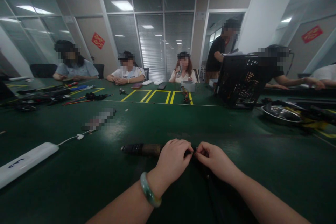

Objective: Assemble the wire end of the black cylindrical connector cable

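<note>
A dark, pen-shaped electric screwdriver (147, 149) lies level just above or on the green table, its bit end pointing left. My left hand (174, 155) is wrapped round its rear part, thumb and index finger pinched close to the tail end. Right beside it, my right hand (216, 161) is closed in a pinch at that tail end, where a black cable (208, 178) begins and runs down toward me. The small part between the fingertips is mostly hidden. A green bangle (149, 189) circles my left wrist.
A white power bank (28, 162) with a white cord lies left, near a blurred flat object (99, 119). Bundled cables (28, 98) lie far left. A black computer case (237, 80) and a metal bowl (280, 113) stand right. Several people sit across the table; one stands.
</note>
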Available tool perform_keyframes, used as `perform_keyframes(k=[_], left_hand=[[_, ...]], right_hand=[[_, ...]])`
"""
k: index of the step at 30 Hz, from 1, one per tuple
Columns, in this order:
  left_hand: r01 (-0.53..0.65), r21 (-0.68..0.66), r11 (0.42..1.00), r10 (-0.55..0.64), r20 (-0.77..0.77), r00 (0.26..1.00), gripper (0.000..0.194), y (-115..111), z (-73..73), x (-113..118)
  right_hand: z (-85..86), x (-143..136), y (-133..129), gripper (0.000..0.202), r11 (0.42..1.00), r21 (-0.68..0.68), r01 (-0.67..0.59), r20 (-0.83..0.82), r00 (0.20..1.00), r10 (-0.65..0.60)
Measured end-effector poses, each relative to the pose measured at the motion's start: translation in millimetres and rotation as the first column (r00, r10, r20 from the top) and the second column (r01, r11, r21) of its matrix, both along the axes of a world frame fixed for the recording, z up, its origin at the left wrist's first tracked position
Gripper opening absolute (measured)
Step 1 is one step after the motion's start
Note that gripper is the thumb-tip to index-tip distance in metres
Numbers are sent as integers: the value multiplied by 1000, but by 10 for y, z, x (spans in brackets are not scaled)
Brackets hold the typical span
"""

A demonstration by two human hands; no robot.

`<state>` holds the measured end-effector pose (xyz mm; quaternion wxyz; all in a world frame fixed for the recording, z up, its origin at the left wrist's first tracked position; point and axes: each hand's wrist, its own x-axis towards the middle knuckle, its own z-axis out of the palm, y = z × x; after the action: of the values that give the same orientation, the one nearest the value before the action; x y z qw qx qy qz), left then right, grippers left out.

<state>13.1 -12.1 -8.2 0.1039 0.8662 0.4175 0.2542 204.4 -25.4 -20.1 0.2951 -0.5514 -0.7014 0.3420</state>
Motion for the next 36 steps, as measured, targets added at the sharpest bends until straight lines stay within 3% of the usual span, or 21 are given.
perform_keyframes(k=[19, 24, 36], left_hand=[[-6, 27, 1000, 7, -18, 1000, 6, 10, -14, -7], [1, 11, 1000, -1, -11, 1000, 17, -4, 3, -17], [2, -7, 1000, -2, 2, 1000, 7, 9, -18, -20]], right_hand=[[15, -5, 13, 15, 1000, -23, 8, 27, 1000, -8], [13, 4, 12, 16, 1000, -22, 6, 35, 999, -6], [17, 0, 3, 15, 1000, -22, -6, 19, 1000, 7]])
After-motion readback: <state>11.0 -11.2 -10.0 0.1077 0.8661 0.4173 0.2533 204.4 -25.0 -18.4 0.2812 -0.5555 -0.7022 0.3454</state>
